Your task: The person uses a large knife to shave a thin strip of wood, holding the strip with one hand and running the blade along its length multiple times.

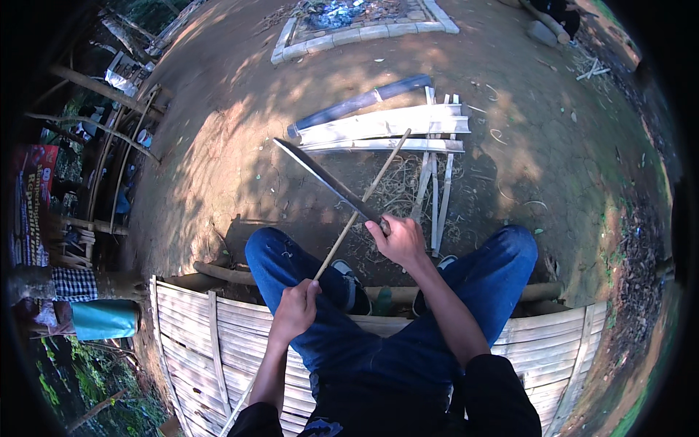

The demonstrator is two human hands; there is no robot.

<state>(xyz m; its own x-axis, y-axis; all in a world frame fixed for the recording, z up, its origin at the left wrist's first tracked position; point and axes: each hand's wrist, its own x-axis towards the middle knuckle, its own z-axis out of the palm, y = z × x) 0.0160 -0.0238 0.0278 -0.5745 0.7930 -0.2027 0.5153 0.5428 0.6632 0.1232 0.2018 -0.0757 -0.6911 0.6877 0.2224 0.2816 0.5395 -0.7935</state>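
My left hand point(294, 310) is closed round a thin bamboo strip point(384, 172), which slants up and away to the right between my knees. In my right hand point(399, 239) is the handle of a machete point(326, 179). Its long dark blade points to the far left and crosses the strip just ahead of my right fist, at or very near its surface. A pale length of strip also shows beside my left forearm. Below lie curly bamboo shavings point(399, 191) on the dirt.
Split bamboo halves point(386, 124) and a dark bamboo pole point(364, 104) lie ahead, with narrow slats point(435, 197) beside them. I sit on a slatted bamboo bench point(193, 342). Farther off is a block-edged fire pit point(320, 45). Poles and hanging cloth point(105, 319) stand at the left.
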